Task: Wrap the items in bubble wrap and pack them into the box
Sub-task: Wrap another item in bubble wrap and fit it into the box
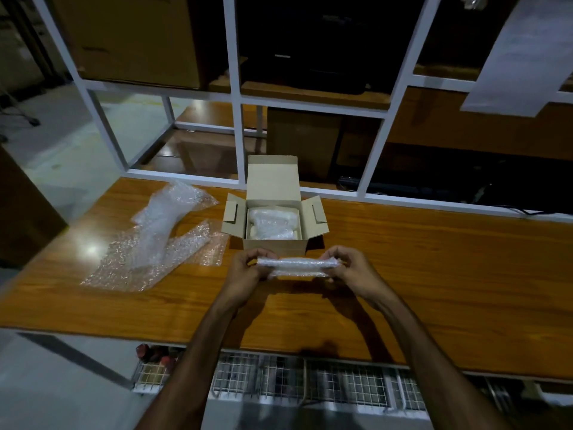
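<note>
1. Bubble wrap bundle [297, 267] sits in your hands, just in front of the box [274, 225].
2. Your left hand [248, 268] and right hand [348, 270] pinch its ends shut, probably so the wrap stays tight.
3. Another wrapped thing [273, 223] already lies inside the box.

Wooden table [403, 274]: open cardboard box [274, 243], loose bubble wrap [161, 240].

Light: dim room, one overhead source
Glare: bright patch on the desk [90, 249] at left
Shadows: dark arm shadows falling toward the desk's near edge
Blur: soft throughout, wire basket [297, 383] smeared
Distortion: wide-angle bending of the shelf frame [231, 88]
</note>
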The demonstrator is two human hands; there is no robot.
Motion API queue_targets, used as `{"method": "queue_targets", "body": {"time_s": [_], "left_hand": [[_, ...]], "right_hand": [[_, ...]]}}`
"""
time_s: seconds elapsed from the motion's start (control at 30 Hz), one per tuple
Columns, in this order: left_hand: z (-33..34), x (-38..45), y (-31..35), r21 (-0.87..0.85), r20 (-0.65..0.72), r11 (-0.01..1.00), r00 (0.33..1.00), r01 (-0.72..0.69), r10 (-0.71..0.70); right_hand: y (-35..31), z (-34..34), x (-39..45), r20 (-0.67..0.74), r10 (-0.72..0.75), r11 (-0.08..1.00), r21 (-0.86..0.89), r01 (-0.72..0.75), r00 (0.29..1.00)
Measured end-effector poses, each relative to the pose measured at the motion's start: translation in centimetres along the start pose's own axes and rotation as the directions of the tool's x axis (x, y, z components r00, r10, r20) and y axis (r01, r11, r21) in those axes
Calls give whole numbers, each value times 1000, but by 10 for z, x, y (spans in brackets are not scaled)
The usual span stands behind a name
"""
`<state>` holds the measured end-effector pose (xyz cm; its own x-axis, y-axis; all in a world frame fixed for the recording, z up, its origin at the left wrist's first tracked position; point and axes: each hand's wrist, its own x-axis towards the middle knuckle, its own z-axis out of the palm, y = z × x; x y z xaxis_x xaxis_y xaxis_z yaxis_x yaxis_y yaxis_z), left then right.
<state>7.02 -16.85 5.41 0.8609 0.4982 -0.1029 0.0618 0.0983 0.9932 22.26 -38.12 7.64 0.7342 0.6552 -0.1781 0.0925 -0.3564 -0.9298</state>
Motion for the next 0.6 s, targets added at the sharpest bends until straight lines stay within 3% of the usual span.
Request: {"method": "queue_targets", "body": {"time_s": [0.27, 0.37, 0.5, 0.6], "left_hand": [[-42, 48, -1, 245, -17, 953, 982, -179, 189], [-50, 72, -3, 438, -28, 869, 962, -231, 270], [-52, 98, -3, 629, 29, 721, 935, -291, 353], [-53, 113, -9, 723, 114, 605, 922, -333, 371]], "right_hand": [[-20, 29, 42, -81, -85, 996, -44, 82, 993], [-20, 33, 66, -50, -191, 967, -178, 180, 980], [-10, 33, 98, -64, -174, 924, -356, 140, 983], [-6, 29, 119, 16, -251, 788, -578, 214, 968]]}}
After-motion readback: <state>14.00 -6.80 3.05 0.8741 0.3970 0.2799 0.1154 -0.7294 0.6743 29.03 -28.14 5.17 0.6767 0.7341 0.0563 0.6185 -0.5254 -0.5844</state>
